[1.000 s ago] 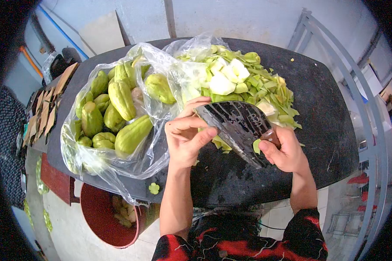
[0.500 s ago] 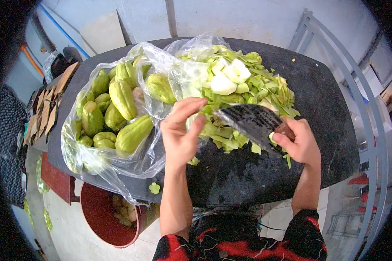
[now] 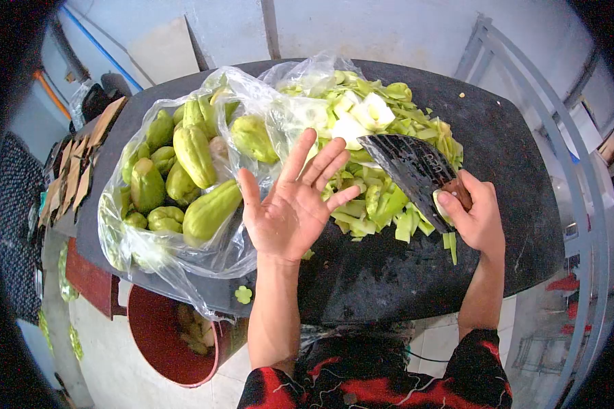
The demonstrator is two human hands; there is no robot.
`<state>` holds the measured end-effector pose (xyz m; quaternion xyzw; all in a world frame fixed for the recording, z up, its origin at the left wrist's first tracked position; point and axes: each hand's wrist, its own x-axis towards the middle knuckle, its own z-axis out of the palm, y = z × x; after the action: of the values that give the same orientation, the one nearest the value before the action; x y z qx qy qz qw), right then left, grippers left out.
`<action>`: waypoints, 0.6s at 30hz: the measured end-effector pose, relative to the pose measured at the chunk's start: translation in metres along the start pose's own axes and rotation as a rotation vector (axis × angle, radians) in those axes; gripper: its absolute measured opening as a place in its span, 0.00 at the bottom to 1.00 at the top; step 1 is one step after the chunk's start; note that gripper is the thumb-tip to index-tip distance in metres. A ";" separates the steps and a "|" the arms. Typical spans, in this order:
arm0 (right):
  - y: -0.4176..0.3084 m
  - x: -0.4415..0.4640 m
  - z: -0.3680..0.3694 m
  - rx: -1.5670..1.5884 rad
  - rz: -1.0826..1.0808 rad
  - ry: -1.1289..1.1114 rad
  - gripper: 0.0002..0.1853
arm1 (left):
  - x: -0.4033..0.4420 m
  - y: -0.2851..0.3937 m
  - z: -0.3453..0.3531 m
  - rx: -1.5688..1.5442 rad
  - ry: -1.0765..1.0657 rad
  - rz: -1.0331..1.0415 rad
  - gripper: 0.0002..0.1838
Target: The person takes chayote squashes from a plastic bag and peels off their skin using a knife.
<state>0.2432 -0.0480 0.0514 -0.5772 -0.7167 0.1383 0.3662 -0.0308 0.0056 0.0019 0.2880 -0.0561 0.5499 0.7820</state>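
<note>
My left hand (image 3: 290, 211) is raised palm up with its fingers spread, holding nothing, between the bag and the cut pieces. My right hand (image 3: 481, 218) is closed on the handle of a wide dark-bladed knife (image 3: 413, 163), its blade pointing up and left over the pile. A small green piece lies by my right thumb. Beneath and behind the blade spreads a heap of green slices (image 3: 389, 198), with white peeled chunks (image 3: 372, 112) on top. Left of my left hand, a clear plastic bag (image 3: 177, 255) holds several whole green chayotes (image 3: 194, 153).
Everything rests on a dark table (image 3: 518, 177). A small green slice (image 3: 243, 294) lies near its front edge. Below stands a red bin (image 3: 140, 334) with scraps inside. A grey metal rail (image 3: 580, 204) runs along the right. Cardboard pieces (image 3: 82, 163) are at the left.
My left hand has come off the knife blade, turned palm up and spread its fingers. My right hand has moved slightly right with the knife, whose blade now tilts up and left.
</note>
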 end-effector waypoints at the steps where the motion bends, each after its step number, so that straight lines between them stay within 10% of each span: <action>1: -0.001 0.000 0.001 -0.005 -0.004 0.008 0.16 | 0.000 0.000 -0.001 0.000 0.000 0.001 0.49; 9: 0.000 0.002 0.001 -0.043 -0.004 0.056 0.15 | -0.003 -0.012 -0.020 0.674 0.295 0.121 0.15; 18: 0.002 0.003 0.006 -0.029 0.020 0.097 0.15 | -0.004 -0.031 -0.032 1.333 0.360 0.233 0.35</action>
<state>0.2407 -0.0431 0.0473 -0.5955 -0.6944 0.1034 0.3905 -0.0121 0.0116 -0.0384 0.6027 0.3930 0.5864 0.3720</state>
